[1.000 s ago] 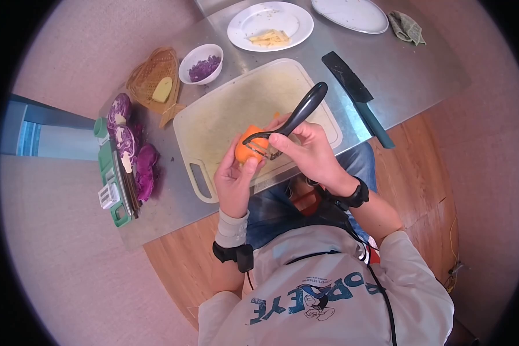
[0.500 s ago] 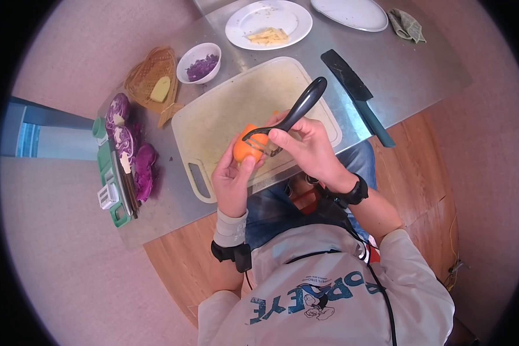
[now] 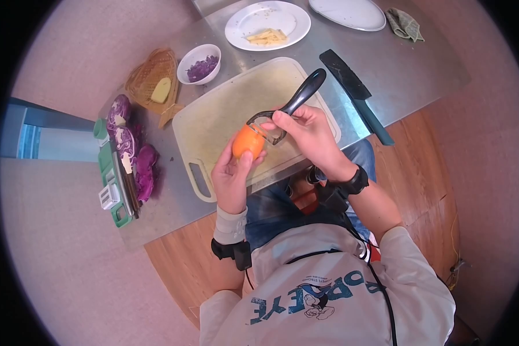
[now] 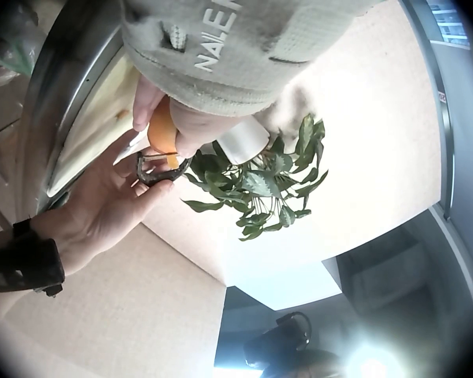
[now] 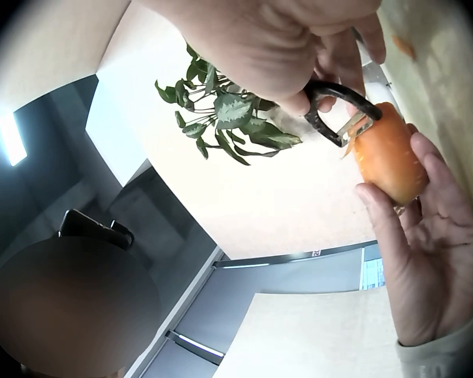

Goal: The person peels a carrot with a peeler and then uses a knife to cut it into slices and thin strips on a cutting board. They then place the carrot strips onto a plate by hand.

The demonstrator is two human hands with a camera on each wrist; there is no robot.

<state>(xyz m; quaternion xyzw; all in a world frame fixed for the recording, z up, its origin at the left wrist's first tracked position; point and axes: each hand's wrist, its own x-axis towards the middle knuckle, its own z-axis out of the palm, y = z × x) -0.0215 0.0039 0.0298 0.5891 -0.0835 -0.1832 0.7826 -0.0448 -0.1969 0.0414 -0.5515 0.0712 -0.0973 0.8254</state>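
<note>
The left hand (image 3: 232, 176) grips the orange carrot piece (image 3: 248, 144) above the near part of the cutting board (image 3: 213, 124), thumb on its side. The right hand (image 3: 314, 141) grasps the black peeler (image 3: 305, 93), its blade touching the carrot piece's end. Beyond the board sits a plate (image 3: 297, 22); the knife (image 3: 352, 83) lies to the board's right, the cabbage bowl (image 3: 185, 59) at its far left.

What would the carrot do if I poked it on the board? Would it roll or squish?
The carrot would probably roll, because its sides are rounded. It likely won't squish: no dent shows by the thumb of the left hand. Its smooth sides might feel a bit slippery.
</note>
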